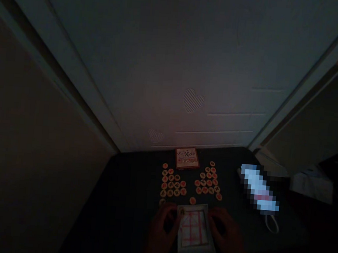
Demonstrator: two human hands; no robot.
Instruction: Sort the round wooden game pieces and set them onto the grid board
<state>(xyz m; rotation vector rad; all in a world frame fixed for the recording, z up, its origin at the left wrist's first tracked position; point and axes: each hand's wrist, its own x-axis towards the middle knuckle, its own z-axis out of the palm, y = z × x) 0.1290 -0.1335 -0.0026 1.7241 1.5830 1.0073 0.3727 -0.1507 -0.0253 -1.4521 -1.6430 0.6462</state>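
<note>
Well, the pale, shallow tray (210, 244) sits low in the head view, between the two hands at the near part of the dark table (126, 216); it looks square-cornered and rimmed, with red crossing lines on a white inside and a small dark spot at its upper left corner; the left hand (162, 227) is curled, thumb and fingers pinching the tray's left edge; the right hand (227, 232) is bent likewise, pinching the right edge, though its fingertips are dim; a lone round disc (192, 201) lies just beyond the tray; farther out are a left group of discs (170, 184), its nearest one partly hidden by the left hand, and a right group of discs (209, 182); a red-bordered box (187, 158) lies behind, near the pale panel (149, 82); rightward rests a bright, blurred object (259, 188) with a white loop (272, 224).
</note>
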